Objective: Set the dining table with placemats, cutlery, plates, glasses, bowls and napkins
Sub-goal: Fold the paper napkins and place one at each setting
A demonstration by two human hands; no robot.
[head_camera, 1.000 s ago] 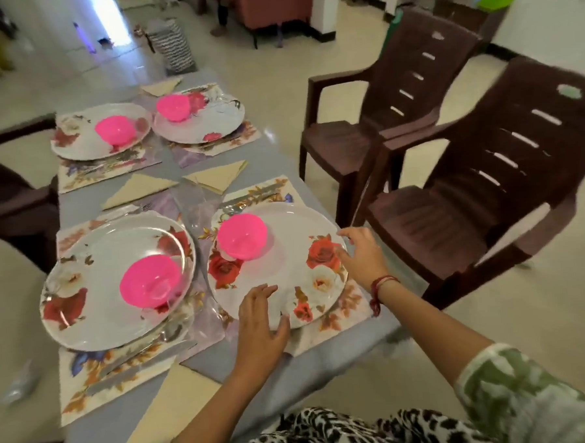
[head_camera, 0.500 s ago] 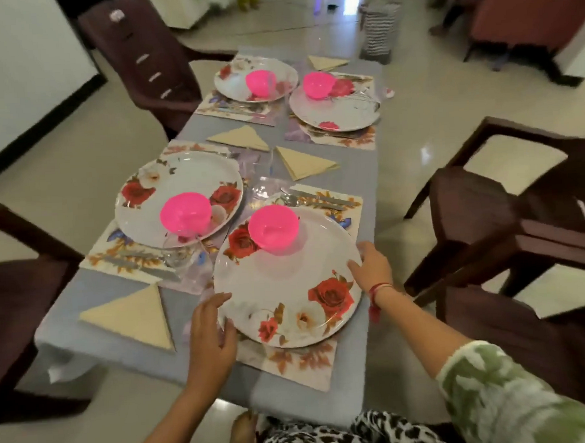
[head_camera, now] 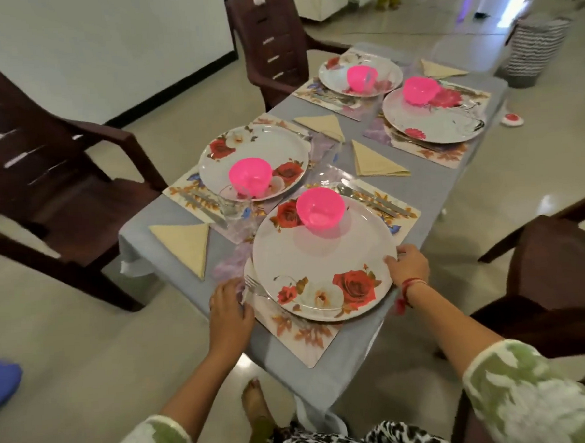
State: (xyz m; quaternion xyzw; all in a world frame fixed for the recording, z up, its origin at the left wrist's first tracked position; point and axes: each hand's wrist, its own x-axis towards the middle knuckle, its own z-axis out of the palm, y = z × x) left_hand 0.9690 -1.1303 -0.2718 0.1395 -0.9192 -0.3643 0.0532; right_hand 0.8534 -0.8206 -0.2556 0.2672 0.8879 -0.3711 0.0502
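The plate [head_camera: 323,257] lay on the mat [head_camera: 309,339] at the near end of the desk [head_camera: 346,364], its right rim close to the desk's right edge. A pink bowl [head_camera: 320,209] stood on its far part. The right hand [head_camera: 409,266] had its grip curled on the plate's right rim, thumb on top, just where the cloth fell away. The left hand [head_camera: 229,311] lay at the plate's left rim with its fingers bent down over the mat's edge beside the fork [head_camera: 256,286]; from behind I could not tell whether that grip pinched anything. The fork lay partly under the plate's left rim. The mat's near corner pointed toward the desk's near corner, with a band of bare cloth between them. Left of the mat lay a folded napkin [head_camera: 185,242] near the left edge, and beyond it a glass [head_camera: 234,204] stood between this plate and the second plate [head_camera: 253,155]. More cutlery [head_camera: 374,200] lay on the mat's far side. The right chair [head_camera: 559,292] stood near the desk's right edge, leaving a narrow strip of floor. The left chair [head_camera: 44,166] stood further off, with open floor between it and the near corner.
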